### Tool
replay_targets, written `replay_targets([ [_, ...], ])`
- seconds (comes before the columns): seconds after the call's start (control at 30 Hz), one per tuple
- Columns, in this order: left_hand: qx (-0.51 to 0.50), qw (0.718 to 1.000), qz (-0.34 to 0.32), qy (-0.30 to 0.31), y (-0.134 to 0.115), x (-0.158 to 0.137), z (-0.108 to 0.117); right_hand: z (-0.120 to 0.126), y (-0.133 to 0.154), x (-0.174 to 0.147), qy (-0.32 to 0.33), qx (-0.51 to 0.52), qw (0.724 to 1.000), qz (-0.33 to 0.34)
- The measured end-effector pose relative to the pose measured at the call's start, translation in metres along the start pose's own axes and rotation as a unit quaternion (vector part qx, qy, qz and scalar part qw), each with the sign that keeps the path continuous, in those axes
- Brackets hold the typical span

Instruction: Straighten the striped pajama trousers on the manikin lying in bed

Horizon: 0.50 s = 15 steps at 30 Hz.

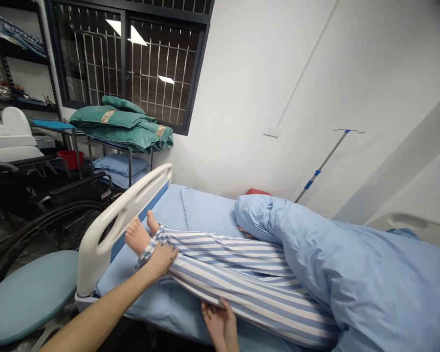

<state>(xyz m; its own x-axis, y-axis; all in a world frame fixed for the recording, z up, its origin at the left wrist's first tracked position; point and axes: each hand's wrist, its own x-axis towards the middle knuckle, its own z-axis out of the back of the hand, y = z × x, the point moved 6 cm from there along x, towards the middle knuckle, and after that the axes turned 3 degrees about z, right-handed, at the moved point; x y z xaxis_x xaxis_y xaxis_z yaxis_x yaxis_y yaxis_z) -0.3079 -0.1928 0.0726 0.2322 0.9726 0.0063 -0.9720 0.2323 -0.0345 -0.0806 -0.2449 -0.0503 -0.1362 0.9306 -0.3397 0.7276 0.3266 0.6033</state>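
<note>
Two legs in blue-and-white striped trousers (227, 266) lie stretched along a bed, with bare feet (138, 236) showing at the cuffs. Whether they belong to a person or a manikin, I cannot tell. My left hand (164, 256) lies over the nearer lower leg just above the ankle, fingers curled round it. Lower down, my right hand (220, 323) is palm up at the near side of that same leg, around the calf or knee. Its thumb is against the cloth, and its fingertips are partly hidden underneath. A light-blue quilt (366, 274) covers the rest of the body.
A white footboard (122, 215) rises beyond the feet. To the left are a round teal stool seat (33, 296) and a wheelchair (58, 220). Green folded bedding (124, 124) sits on a rack under the window. An IV pole (322, 164) stands by the wall.
</note>
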Motion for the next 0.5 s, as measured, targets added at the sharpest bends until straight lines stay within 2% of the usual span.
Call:
replay_targets([
  [0.07, 0.008, 1.0, -0.01, -0.009, -0.002, 0.005, 0.022, -0.009, 0.006, -0.002, 0.004, 0.036, 0.999, -0.009],
  [0.13, 0.015, 1.0, -0.013, -0.014, -0.003, 0.006, 0.025, -0.011, 0.008, -0.003, -0.002, 0.06, 0.998, -0.019],
  [0.2, 0.02, 1.0, -0.009, -0.001, -0.003, 0.0, 0.005, -0.005, 0.003, -0.005, -0.014, 0.072, 0.997, -0.032],
  [0.3, 0.02, 0.998, 0.015, 0.063, 0.0, -0.013, -0.05, 0.015, -0.014, -0.005, -0.047, 0.073, 0.993, -0.075],
  [0.37, 0.009, 0.997, 0.043, 0.07, 0.003, -0.018, -0.077, 0.028, -0.023, -0.005, -0.068, 0.06, 0.992, -0.088],
  [0.43, 0.002, 0.996, 0.054, 0.07, 0.005, -0.02, -0.091, 0.034, -0.025, -0.006, -0.077, 0.05, 0.993, -0.074],
  [0.5, -0.001, 0.996, 0.053, 0.077, 0.004, -0.019, -0.093, 0.034, -0.025, -0.007, -0.073, 0.042, 0.995, -0.056],
])
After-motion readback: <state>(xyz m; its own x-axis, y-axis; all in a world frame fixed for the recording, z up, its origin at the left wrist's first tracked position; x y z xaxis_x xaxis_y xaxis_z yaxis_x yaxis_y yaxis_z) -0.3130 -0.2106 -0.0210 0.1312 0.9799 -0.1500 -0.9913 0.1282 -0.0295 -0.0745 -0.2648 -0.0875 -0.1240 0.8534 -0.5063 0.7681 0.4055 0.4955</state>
